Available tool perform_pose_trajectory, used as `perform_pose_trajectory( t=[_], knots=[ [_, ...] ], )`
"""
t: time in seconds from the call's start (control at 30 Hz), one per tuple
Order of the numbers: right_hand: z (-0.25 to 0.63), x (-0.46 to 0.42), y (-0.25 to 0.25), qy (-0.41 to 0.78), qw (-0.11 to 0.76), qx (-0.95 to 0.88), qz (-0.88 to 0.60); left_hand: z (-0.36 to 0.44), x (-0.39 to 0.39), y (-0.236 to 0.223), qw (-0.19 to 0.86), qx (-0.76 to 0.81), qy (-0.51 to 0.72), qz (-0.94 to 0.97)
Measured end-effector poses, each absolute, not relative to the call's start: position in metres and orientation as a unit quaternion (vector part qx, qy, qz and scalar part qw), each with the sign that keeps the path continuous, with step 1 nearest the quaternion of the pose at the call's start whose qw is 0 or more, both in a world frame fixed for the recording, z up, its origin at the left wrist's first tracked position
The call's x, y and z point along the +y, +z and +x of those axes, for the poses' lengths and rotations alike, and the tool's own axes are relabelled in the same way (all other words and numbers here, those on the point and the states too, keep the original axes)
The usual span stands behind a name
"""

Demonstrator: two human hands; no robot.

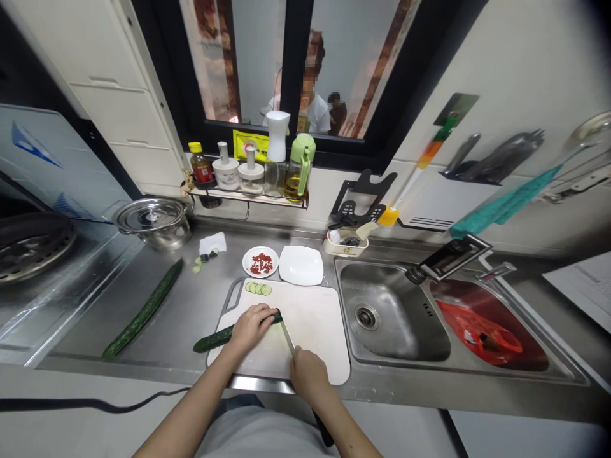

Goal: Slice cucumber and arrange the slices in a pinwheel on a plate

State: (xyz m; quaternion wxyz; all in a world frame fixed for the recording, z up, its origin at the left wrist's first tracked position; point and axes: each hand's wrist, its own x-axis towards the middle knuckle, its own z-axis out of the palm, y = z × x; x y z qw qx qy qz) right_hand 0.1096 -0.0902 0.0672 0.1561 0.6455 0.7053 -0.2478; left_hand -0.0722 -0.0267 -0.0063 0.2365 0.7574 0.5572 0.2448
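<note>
Gripping a knife (pixel 287 334) in a closed right hand (pixel 308 375), a person stands at a steel kitchen counter (pixel 200 299), left hand (pixel 252 326) clamped over a dark green cucumber (pixel 212 341). The cucumber lies on a white cutting board (pixel 324 331), its left end jutting past the board's edge; the blade is at its right end, just beside the left hand's fingers. Near the board's far left corner sits a short row of pale green slices (pixel 258 289). A 2nd cucumber (pixel 146 313), whole, rests on bare steel to the left, well apart from the board. To the right is a sink (pixel 396 318) with 2 basins, a red plastic bag (pixel 482 337) in the farther-right basin. Just beyond the board stand 2 white dishes: a round plate (pixel 246 262) of small red pieces and a squarish plate (pixel 300 264). Farther left, a lidded metal pot (pixel 167 233) stands near a piece of white paper (pixel 213 242). Behind, a wall rack (pixel 229 194) carries bottles and jars, among them a green-topped oil bottle (pixel 300 165), below a dark-framed window (pixel 260 57).
</note>
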Motion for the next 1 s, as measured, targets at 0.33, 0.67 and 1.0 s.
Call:
perform_pose_trajectory(
  t=[0.33, 0.67, 1.0],
  knots=[
    [0.102, -0.081, 0.062, -0.247, 0.143, 0.695, 0.660, -0.071, -0.026, -0.009, 0.236, 0.560, 0.241, 0.757],
    [0.092, -0.065, 0.061, -0.239, 0.107, 0.700, 0.664, -0.072, -0.025, -0.011, 0.229, 0.554, 0.247, 0.761],
    [0.110, -0.083, 0.066, -0.257, 0.127, 0.691, 0.663, -0.074, -0.022, -0.011, 0.245, 0.552, 0.248, 0.757]
  ],
)
